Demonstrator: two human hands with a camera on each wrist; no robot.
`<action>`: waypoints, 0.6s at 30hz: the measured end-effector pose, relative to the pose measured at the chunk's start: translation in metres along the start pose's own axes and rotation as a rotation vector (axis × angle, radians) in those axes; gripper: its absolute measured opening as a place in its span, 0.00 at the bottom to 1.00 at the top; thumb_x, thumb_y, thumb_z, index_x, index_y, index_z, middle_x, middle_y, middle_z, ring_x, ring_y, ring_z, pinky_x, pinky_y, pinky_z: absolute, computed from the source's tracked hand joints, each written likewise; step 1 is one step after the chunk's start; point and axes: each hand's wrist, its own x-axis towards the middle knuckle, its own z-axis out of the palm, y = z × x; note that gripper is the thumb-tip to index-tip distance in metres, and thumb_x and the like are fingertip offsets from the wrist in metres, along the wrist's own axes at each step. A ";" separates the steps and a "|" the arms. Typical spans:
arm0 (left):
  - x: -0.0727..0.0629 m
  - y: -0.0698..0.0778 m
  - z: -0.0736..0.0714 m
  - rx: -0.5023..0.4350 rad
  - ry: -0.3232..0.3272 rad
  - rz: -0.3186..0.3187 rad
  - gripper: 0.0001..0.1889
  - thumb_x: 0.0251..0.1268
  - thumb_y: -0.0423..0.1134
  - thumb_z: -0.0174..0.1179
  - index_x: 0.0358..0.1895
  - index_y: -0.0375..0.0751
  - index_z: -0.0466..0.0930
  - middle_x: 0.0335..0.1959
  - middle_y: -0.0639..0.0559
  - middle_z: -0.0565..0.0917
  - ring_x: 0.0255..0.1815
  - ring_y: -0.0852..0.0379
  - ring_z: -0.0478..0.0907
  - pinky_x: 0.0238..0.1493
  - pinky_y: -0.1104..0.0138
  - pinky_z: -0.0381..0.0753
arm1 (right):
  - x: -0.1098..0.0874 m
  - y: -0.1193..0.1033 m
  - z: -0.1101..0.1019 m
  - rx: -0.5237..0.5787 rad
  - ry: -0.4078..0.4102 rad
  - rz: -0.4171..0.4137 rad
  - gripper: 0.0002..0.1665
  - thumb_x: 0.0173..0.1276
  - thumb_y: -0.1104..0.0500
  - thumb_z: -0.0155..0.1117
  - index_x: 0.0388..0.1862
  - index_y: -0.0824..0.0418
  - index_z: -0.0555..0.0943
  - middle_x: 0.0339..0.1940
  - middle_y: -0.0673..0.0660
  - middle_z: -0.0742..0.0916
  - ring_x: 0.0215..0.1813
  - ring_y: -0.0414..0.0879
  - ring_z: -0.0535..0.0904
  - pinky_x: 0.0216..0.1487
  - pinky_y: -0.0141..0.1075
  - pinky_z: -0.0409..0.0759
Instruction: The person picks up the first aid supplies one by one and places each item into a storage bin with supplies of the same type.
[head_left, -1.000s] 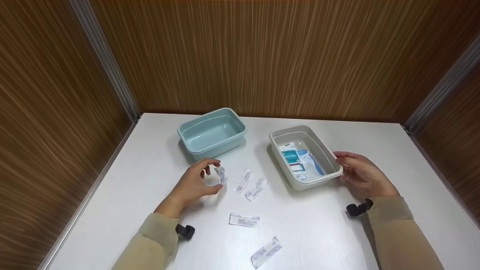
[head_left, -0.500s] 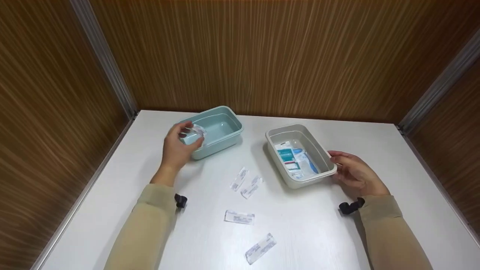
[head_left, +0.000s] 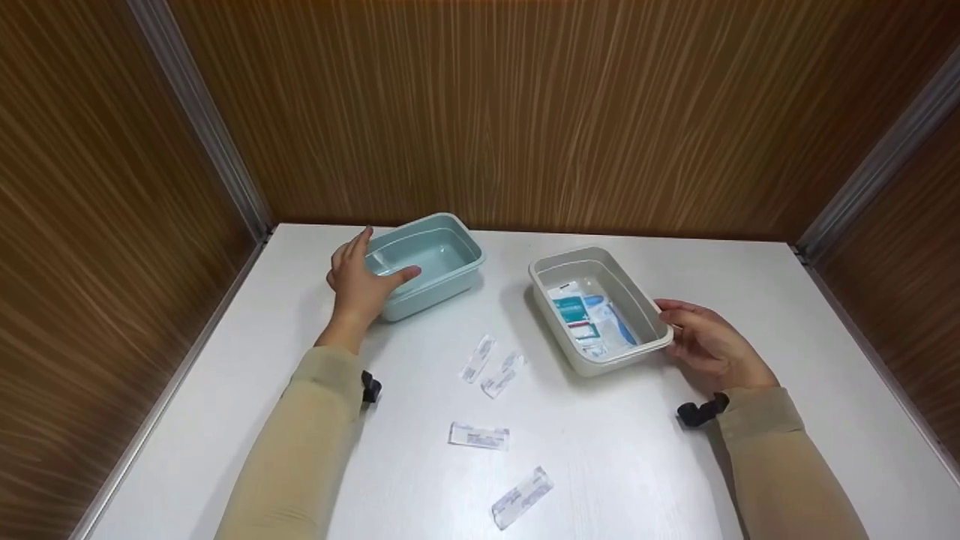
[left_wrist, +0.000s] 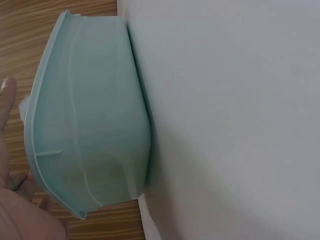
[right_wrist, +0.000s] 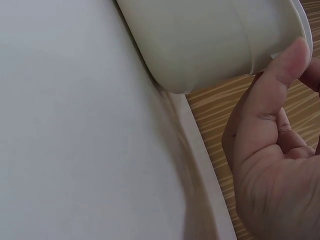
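Left hand (head_left: 358,286) spread, thumb apart from fingers over the blue tub (head_left: 431,295); probably the let-go step of filling it. Four paper packets (head_left: 479,436) lie on the bench (head_left: 637,465), nearer than that tub; next move likely calls for pinching one. Right hand (head_left: 709,349) pinches the grey tub (head_left: 626,296) at its corner.

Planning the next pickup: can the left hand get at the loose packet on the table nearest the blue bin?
Probably yes: the left hand, fingers spread at the blue bin, need only clear its rim; the packet lies uncovered on the table.
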 end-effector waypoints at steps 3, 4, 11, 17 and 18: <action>-0.003 -0.002 -0.003 -0.005 -0.016 0.008 0.62 0.63 0.63 0.83 0.94 0.55 0.53 0.93 0.43 0.58 0.93 0.37 0.48 0.91 0.36 0.52 | 0.000 -0.001 0.002 0.010 0.016 0.018 0.15 0.86 0.61 0.64 0.62 0.48 0.91 0.58 0.47 0.92 0.39 0.40 0.83 0.34 0.24 0.84; -0.004 -0.002 -0.004 -0.012 -0.020 0.012 0.62 0.63 0.63 0.83 0.94 0.56 0.53 0.93 0.43 0.58 0.93 0.37 0.48 0.91 0.36 0.53 | -0.001 -0.001 0.002 0.018 0.024 0.022 0.15 0.86 0.61 0.65 0.62 0.48 0.92 0.58 0.47 0.92 0.38 0.41 0.83 0.35 0.24 0.84; -0.022 0.006 -0.009 -0.059 -0.017 0.096 0.60 0.64 0.63 0.82 0.93 0.57 0.55 0.93 0.46 0.60 0.92 0.38 0.50 0.90 0.34 0.57 | 0.000 -0.001 0.002 0.016 0.003 0.014 0.16 0.87 0.62 0.64 0.62 0.49 0.92 0.57 0.48 0.93 0.37 0.41 0.84 0.34 0.24 0.83; -0.050 0.015 -0.011 -0.149 -0.073 0.174 0.59 0.63 0.58 0.83 0.93 0.57 0.56 0.92 0.45 0.60 0.90 0.38 0.55 0.88 0.35 0.62 | 0.000 0.001 0.002 -0.019 -0.021 -0.021 0.16 0.88 0.63 0.61 0.63 0.51 0.91 0.52 0.50 0.95 0.35 0.38 0.84 0.32 0.23 0.83; -0.056 0.017 -0.011 -0.173 -0.094 0.176 0.59 0.62 0.56 0.84 0.93 0.58 0.57 0.92 0.44 0.59 0.90 0.38 0.56 0.88 0.34 0.63 | 0.000 0.001 0.002 -0.016 -0.021 -0.022 0.16 0.88 0.62 0.61 0.63 0.51 0.91 0.53 0.50 0.95 0.36 0.39 0.84 0.32 0.23 0.83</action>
